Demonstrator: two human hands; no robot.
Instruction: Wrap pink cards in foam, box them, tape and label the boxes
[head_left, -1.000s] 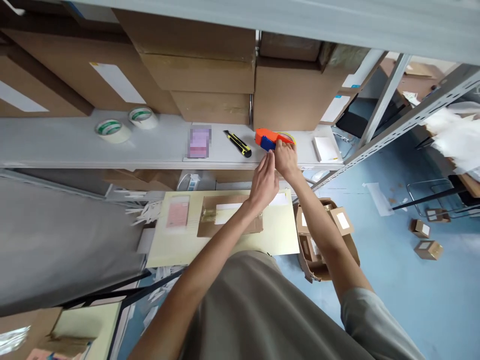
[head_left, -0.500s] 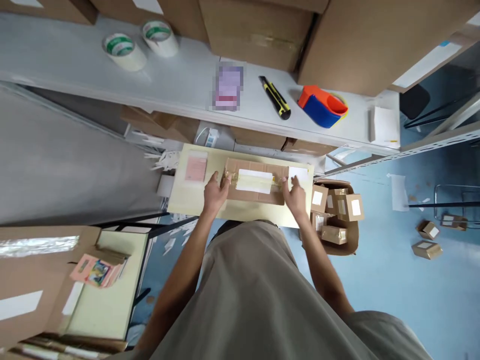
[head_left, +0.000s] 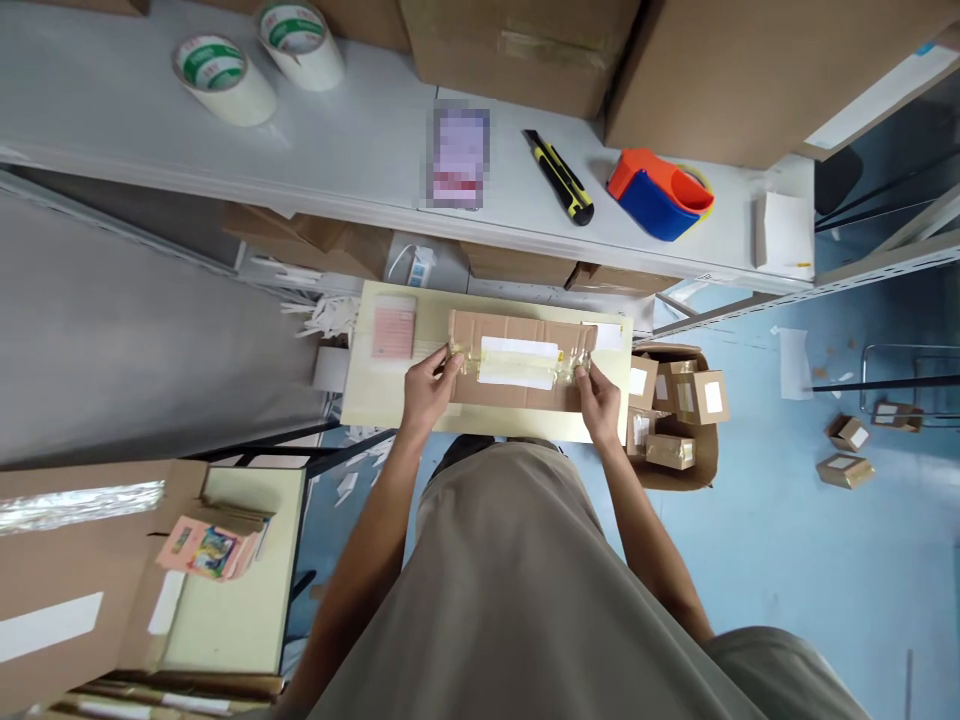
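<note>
I have both hands on the cardboard box (head_left: 517,397), one at each end, over the pale yellow table (head_left: 375,402) in front of the body; whether the box rests fully on the table or is slightly raised, I cannot tell. My left hand (head_left: 426,393) pinches the left end, thumb on top and fingers curled at the edge. My right hand (head_left: 602,402) grips the right end the same way, its thumb over the clear tape. A white label (head_left: 517,348) sits on the box's upper face, with tape running lengthwise across it. On the shelf (head_left: 360,150) beyond, I see a yellow-and-black knife (head_left: 559,178) beside an orange-and-blue tape dispenser (head_left: 660,197). A large carton (head_left: 705,468) of small boxes stands just right of the table.
</note>
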